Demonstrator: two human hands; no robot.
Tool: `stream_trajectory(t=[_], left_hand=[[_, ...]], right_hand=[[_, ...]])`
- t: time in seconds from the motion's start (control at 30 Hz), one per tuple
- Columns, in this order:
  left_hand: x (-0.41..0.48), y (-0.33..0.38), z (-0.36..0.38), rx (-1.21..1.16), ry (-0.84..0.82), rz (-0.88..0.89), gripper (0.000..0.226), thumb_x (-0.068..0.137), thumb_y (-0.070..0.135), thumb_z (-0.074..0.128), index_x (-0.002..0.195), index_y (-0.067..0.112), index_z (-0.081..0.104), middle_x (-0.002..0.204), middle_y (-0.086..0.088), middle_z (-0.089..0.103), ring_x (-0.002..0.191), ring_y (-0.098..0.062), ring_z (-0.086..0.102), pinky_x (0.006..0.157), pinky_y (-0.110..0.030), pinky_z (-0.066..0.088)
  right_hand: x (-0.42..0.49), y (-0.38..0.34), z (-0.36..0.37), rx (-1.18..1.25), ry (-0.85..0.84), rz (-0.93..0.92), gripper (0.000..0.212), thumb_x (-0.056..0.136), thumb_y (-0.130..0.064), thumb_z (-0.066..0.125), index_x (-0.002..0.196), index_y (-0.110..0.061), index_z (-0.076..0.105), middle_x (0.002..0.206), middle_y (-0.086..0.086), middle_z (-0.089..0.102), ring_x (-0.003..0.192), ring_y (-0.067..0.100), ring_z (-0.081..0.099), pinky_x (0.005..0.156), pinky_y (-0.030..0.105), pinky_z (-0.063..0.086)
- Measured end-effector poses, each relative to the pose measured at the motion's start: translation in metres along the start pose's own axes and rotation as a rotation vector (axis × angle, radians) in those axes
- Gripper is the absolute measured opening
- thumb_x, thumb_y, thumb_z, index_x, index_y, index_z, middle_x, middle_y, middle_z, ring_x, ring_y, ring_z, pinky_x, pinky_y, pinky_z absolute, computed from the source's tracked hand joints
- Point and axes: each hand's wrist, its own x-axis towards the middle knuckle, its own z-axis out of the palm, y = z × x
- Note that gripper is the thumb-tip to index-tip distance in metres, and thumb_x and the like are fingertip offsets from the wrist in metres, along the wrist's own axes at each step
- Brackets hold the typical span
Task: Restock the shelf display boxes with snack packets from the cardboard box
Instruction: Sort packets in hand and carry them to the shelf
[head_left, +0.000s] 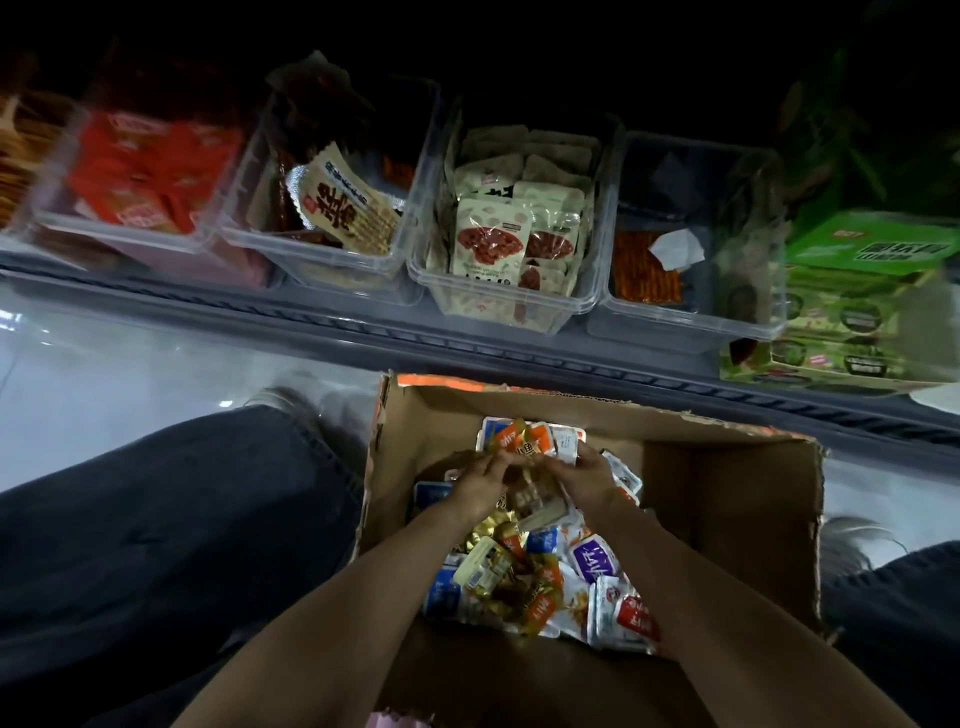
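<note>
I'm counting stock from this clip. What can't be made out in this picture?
Head view only.
How many snack packets the left hand and right hand grip: fingers cover them and they are blurred.
The cardboard box floor: packets and forearms hide it.
Whatever lies behind the clear bins: lost in darkness.
The orange goods at far left: cut by the left edge.
Packet print: too small.

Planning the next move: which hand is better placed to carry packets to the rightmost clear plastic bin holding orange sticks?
Likely right. The right hand is nearer the clear plastic bin, up-right of the brown cardboard box; the left hand would cross over. Both grip packets.
</note>
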Motion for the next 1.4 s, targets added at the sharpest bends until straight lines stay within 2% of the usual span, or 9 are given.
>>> stream_trajectory(t=[0.13,0.3,0.43,0.6,0.73,0.83,0.97,1.07,1.4], left_hand=[[-0.016,0.01,-0.002,-0.317,0.188,-0.079,0.04,0.096,0.019,0.053,0.134,0.011,0.041,0.13,-0.004,0.048,0.12,-0.027,0.05,0.086,-0.026,0.042],[-0.047,0.023,0.002,-0.456,-0.083,-0.218,0.09,0.06,0.065,0.076,0.131,0.017,0.048,0.13,-0.003,0.056,0.12,-0.024,0.053,0.102,-0.037,0.043],[-0.067,0.034,0.017,-0.628,-0.076,-0.072,0.058,0.077,0.042,0.074,0.124,0.012,0.058,0.112,-0.006,0.07,0.105,-0.023,0.065,0.096,-0.041,0.05],[-0.107,0.055,0.024,-0.657,0.031,0.048,0.068,0.068,0.045,0.08,0.123,0.013,0.056,0.113,-0.008,0.069,0.102,-0.027,0.066,0.094,-0.044,0.051],[-0.148,0.075,0.016,-0.587,0.044,0.218,0.039,0.081,0.033,0.071,0.115,0.019,0.057,0.109,0.001,0.069,0.09,-0.011,0.066,0.072,-0.023,0.052],[-0.181,0.091,0.007,-0.507,0.065,0.359,0.029,0.084,0.031,0.068,0.11,0.031,0.054,0.1,0.014,0.065,0.092,-0.002,0.059,0.072,-0.019,0.044],[-0.216,0.109,0.001,-0.535,0.139,0.506,0.027,0.082,0.025,0.072,0.106,0.028,0.06,0.102,0.008,0.071,0.094,-0.006,0.065,0.074,-0.02,0.049],[-0.238,0.121,-0.004,-0.552,0.137,0.563,0.023,0.082,0.032,0.071,0.103,0.029,0.064,0.1,0.011,0.072,0.096,-0.007,0.067,0.081,-0.024,0.051],[-0.285,0.16,-0.012,-0.617,0.033,0.611,0.027,0.084,0.025,0.068,0.109,0.019,0.059,0.108,0.0,0.07,0.101,-0.014,0.066,0.092,-0.031,0.05]], right_hand=[[-0.018,-0.007,-0.015,0.036,-0.014,-0.041,0.022,0.084,-0.004,0.068,0.106,-0.003,0.067,0.09,0.005,0.071,0.08,0.017,0.067,0.071,0.027,0.057],[-0.055,-0.016,-0.028,0.261,-0.126,0.029,0.025,0.09,-0.011,0.06,0.113,-0.004,0.065,0.106,0.017,0.07,0.084,0.026,0.07,0.063,0.03,0.057],[-0.089,-0.029,-0.032,0.371,-0.145,0.04,0.025,0.09,-0.01,0.06,0.114,-0.005,0.063,0.089,0.013,0.074,0.07,0.02,0.071,0.058,0.028,0.057],[-0.133,-0.06,-0.041,0.261,-0.157,-0.1,0.021,0.09,-0.012,0.06,0.11,-0.009,0.065,0.089,0.01,0.072,0.068,0.019,0.068,0.057,0.027,0.053],[-0.173,-0.085,-0.042,0.213,-0.129,-0.268,0.037,0.083,-0.015,0.069,0.117,-0.006,0.059,0.113,0.015,0.067,0.1,0.03,0.064,0.092,0.045,0.05],[-0.201,-0.103,-0.039,0.208,-0.081,-0.421,0.059,0.067,-0.027,0.079,0.118,-0.011,0.054,0.118,0.012,0.063,0.107,0.027,0.062,0.094,0.045,0.05],[-0.232,-0.122,-0.035,0.279,-0.072,-0.538,0.032,0.081,-0.002,0.068,0.11,-0.003,0.054,0.104,0.015,0.068,0.086,0.02,0.068,0.071,0.026,0.055],[-0.257,-0.135,-0.033,0.337,-0.099,-0.586,0.022,0.085,-0.007,0.065,0.105,-0.002,0.058,0.095,0.014,0.072,0.079,0.018,0.07,0.066,0.023,0.055],[-0.305,-0.175,-0.04,0.404,0.071,-0.7,0.011,0.091,-0.02,0.059,0.097,-0.012,0.065,0.093,0.013,0.072,0.088,0.031,0.067,0.085,0.048,0.052]])
